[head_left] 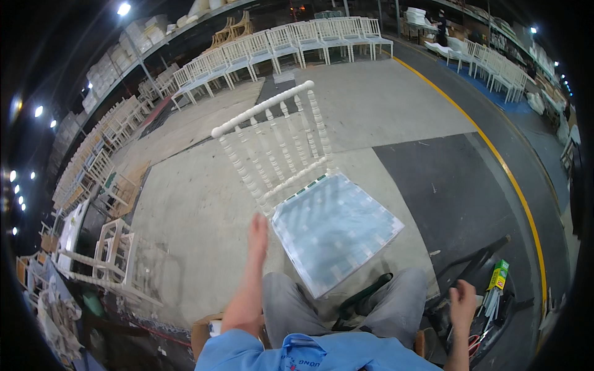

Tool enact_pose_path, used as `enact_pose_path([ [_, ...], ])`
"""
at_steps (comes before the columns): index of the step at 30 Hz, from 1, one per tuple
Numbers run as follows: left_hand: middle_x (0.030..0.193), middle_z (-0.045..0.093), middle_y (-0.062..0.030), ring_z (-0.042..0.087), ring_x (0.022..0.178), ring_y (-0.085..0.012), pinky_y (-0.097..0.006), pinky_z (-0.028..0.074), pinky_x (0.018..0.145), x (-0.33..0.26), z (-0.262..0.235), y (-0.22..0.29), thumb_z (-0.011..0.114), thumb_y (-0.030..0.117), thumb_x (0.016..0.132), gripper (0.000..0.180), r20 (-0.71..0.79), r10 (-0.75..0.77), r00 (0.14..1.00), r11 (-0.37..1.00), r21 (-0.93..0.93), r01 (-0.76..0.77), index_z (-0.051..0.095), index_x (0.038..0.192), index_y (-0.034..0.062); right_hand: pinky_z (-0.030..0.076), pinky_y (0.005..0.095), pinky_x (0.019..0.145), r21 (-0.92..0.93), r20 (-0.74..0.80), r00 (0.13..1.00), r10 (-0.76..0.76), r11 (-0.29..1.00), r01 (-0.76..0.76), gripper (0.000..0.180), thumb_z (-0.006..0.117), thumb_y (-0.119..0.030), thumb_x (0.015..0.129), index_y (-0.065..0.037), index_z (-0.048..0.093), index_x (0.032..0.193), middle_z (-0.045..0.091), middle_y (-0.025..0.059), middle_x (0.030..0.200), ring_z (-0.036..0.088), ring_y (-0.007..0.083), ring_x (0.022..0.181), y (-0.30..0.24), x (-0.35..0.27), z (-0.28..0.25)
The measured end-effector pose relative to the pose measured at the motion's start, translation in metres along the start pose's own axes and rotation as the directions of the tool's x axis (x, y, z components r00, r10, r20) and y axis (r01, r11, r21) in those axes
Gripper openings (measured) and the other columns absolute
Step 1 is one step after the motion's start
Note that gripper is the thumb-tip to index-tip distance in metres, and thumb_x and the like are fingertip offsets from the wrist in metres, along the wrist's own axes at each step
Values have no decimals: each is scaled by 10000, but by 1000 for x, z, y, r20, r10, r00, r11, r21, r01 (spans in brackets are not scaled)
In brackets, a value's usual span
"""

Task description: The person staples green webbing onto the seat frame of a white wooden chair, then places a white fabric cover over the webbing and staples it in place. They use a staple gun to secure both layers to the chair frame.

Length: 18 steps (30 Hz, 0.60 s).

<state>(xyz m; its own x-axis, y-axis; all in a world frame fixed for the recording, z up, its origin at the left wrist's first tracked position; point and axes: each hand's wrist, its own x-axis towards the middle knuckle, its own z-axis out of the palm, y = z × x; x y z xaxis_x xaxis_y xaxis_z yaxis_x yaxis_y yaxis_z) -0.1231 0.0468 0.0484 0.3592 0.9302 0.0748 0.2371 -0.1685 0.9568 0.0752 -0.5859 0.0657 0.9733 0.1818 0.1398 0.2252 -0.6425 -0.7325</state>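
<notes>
A white wooden chair (291, 145) with a spindle back stands right in front of my knees; its seat (334, 232) is wrapped in clear plastic film. My left hand (258, 234) is stretched out flat, fingers together, just left of the seat's near corner, and holds nothing. My right hand (463, 300) hangs low at my right side, fingers loosely curled, next to a green and yellow box (499, 274); it holds nothing that I can see.
Rows of white chairs (278, 43) line the far side and left of the concrete floor. Unfinished chair frames (111, 247) lie at my left. A yellow floor line (495, 154) runs along the right. A person (441, 28) stands far back.
</notes>
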Motion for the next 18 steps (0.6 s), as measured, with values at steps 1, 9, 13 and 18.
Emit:
enact_pose_path([
  [1, 1168, 655, -35, 562, 941, -129, -303, 461, 766, 30, 20, 19, 554, 546, 1040, 654, 36, -13, 999, 994, -109, 17, 499, 1501, 86, 501, 413, 977, -25, 40, 992, -118, 993, 119, 373, 755, -99, 874, -8, 661, 1224, 655, 174, 1169, 645, 343, 1089, -18, 0, 13],
  [9, 1093, 674, -118, 644, 910, -238, -365, 499, 782, 250, 19, 182, 478, 663, 1013, 722, -94, 43, 995, 868, -489, -84, 506, 1419, 67, 173, 702, 1182, -248, 485, 818, -309, 849, 467, 470, 763, -462, 850, -115, 738, 1165, 622, 130, 1313, 471, 354, 1382, -93, 5, 152],
  [13, 621, 558, -77, 543, 528, -218, -355, 461, 561, 277, 16, 191, 464, 632, 1022, 608, -181, -6, 983, 828, -552, -96, 587, 1107, 42, 190, 683, 1186, -245, 540, 821, -183, 900, 361, 442, 765, -454, 851, -121, 739, 1140, 637, 102, 1291, 497, 346, 1359, -112, 36, 169],
  [18, 540, 458, -31, 447, 454, -169, -337, 378, 467, 266, 81, 249, 453, 455, 1065, 459, -148, -18, 989, 820, -567, -70, 583, 874, 59, 302, 590, 1179, -111, 551, 832, -62, 983, 146, 331, 752, -355, 897, -101, 726, 1108, 701, 94, 1176, 610, 331, 1225, -121, 84, 158],
])
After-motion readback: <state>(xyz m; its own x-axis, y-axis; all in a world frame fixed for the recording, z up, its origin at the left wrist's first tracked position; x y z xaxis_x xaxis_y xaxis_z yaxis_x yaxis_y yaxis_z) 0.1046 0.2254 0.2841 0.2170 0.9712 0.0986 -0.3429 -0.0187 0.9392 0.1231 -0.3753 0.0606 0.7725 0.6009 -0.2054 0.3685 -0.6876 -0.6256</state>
